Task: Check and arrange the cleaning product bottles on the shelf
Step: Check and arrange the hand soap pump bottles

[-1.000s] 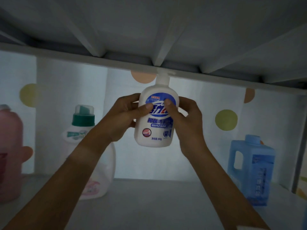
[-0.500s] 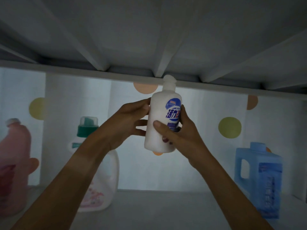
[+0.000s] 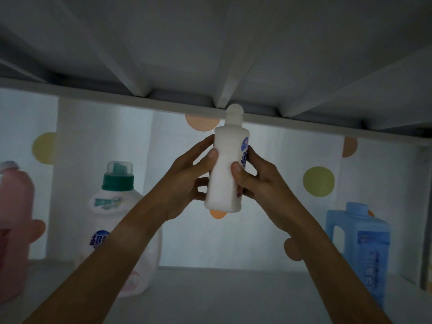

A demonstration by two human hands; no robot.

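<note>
So right now the person is holding a small white pump bottle (image 3: 224, 169) up in the air with both hands, well above the shelf board (image 3: 210, 295) and just under the ribbed underside of the shelf above (image 3: 210, 54). The left hand (image 3: 187, 181) is wrapping around the bottle's left side with the thumb pressing on the front, and the right hand (image 3: 259, 181) is gripping the right side, thumb sitting on the plain white face. The blue label is only peeking out along the right edge, so it's looking like a turn-and-inspect step to me. If I were doing this, I'd be keeping both thumbs low on the body so the label isn't getting covered, rotating slowly, and watching the pump top since it's sitting really close to the shelf frame up there. It's also pretty dim, so tilting it toward the lit back wall is probably helping the reading. Counting what's around: four bottles total, meaning the one in hand, one white jug with a green cap (image 3: 117, 230) standing on the left, one pink bottle (image 3: 14, 230) cut off at the far left edge, and one blue handled jug (image 3: 360, 253) standing on the right. The middle stretch of board between white jug and blue jug is looking like the obvious landing spot.
</note>
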